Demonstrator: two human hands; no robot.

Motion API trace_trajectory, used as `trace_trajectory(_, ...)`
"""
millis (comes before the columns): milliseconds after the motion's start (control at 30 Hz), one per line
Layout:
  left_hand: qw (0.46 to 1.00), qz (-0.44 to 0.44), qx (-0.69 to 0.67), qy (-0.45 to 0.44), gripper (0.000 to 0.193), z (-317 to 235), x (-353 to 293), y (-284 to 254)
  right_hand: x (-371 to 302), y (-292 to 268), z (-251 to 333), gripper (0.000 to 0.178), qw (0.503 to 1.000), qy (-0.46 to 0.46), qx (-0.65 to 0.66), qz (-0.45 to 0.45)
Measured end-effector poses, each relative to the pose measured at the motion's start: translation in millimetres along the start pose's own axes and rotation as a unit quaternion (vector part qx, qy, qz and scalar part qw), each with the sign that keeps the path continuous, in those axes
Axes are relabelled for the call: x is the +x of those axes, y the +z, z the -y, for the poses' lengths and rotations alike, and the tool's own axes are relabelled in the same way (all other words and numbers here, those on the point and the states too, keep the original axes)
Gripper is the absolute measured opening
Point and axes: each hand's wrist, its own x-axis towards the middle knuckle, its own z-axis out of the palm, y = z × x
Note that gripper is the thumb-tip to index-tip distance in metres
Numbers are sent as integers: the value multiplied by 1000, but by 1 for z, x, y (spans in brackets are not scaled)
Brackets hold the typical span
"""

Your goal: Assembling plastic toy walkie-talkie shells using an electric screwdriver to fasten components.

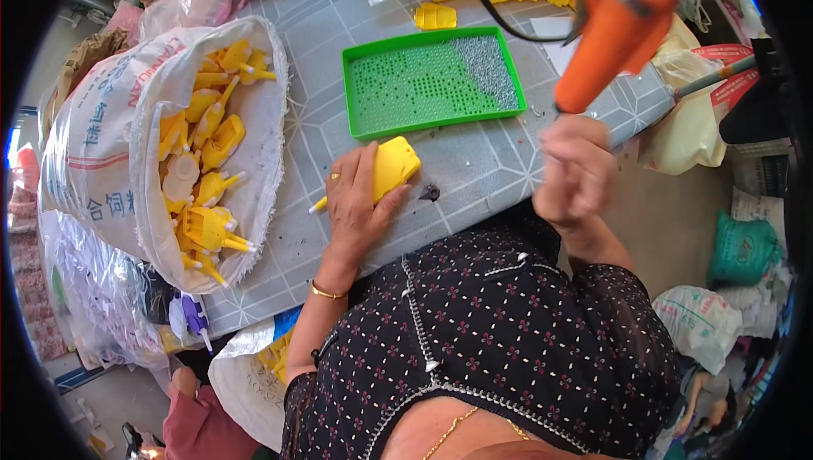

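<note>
We find 1 yellow plastic part (397,168) on the table near its front edge, gripped beneath the left hand (354,199), which hides its middle. The right hand (579,168) is raised and blurred, fingers curled, just below the tip of an orange tool (611,41); we cannot tell whether it grips anything.

Beyond the part sits 1 green tray (436,124) with a dimpled floor; small silver screws (491,70) are heaped at its right end. To the left, 1 white sack (97,142) lies open, holding many yellow pieces (203,125).

The table (313,24) has a grey cover with white lines. On the floor to the right we note 1 teal bag (742,248).

A dark scrap (430,193) lies beside the part. The tool blocks our view of the table's far right corner.
</note>
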Motion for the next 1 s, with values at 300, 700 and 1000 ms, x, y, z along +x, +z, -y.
trace_trajectory(300, 1000, -18, -7, 16, 70, 3, 10, -2, 78, 3, -113, 59, 972, 176, 129, -88)
trace_trajectory(700, 999, -4, -42, -9, 71, 4, 0, -5, 104, 118, -150, 52, 903, 285, 226, 228)
trace_trajectory(1000, 999, -16, -39, 7, 72, 11, 6, -4, 90, 137, -98, 24, 894, 290, 297, 170)
